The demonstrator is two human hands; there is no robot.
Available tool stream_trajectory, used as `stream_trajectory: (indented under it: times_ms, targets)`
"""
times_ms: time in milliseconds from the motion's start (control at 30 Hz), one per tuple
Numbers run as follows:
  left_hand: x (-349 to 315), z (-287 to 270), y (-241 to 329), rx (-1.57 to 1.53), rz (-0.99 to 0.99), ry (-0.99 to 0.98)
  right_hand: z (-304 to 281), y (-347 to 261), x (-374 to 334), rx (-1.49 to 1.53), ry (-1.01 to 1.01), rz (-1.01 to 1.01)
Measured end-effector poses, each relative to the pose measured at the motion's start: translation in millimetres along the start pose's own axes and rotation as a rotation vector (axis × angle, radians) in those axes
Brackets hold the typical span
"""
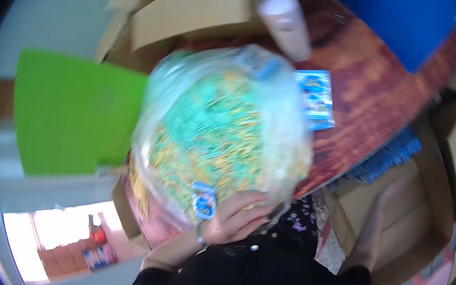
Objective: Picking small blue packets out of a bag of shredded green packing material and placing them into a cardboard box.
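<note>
A large clear plastic bag [289, 133], wide open in front of me, holds a mass of small green and yellow pieces [213, 123], too blurred to name. My left hand [238, 218] rests at the bag's near edge, its fingers stretched out toward the right. Just beside its knuckles lies a small blue and white packet [203, 201]. Over at the right, my right hand [393, 191] reaches into an open cardboard box [414, 245], blurred, with fingers extended and nothing visible in them. Blue packets [388, 156] are heaped at that box's far side.
On the reddish-brown table [352, 101] lie a blue and white packet [316, 99] and a pale cylindrical container [287, 27]. A blue panel [407, 25] covers the far right. Another cardboard box [198, 11] stands beyond the bag, and a bright green panel [75, 115] juts out leftward.
</note>
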State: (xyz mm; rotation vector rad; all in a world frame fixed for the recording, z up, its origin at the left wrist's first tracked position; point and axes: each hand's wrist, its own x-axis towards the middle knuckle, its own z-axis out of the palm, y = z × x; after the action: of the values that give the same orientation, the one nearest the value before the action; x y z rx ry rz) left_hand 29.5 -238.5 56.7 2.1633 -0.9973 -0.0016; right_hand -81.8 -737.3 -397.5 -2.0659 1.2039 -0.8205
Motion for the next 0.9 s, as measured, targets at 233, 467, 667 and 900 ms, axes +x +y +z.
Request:
stream_trajectory:
  times_ms: [233,467,667,900]
  targets:
    - [-85.4,-38.4,9.2,0.163,-0.151,0.28,-73.8,-319.3,-36.5,1.016,-0.378,0.163]
    - [-182.1,-80.7,-24.8,0.258,-0.547,0.752,-112.0,-577.2,-218.8,0.565,-1.419,-1.044]
    - [-216.0,-59.9,-34.8,0.079,-0.608,0.693,-72.0,-572.8,-315.9,-0.001,-1.234,-1.498]
    - [-230.2,-42.9,-40.4,0.074,-0.599,0.537,-68.4,-568.0,-318.6,0.084,-1.035,-1.773]
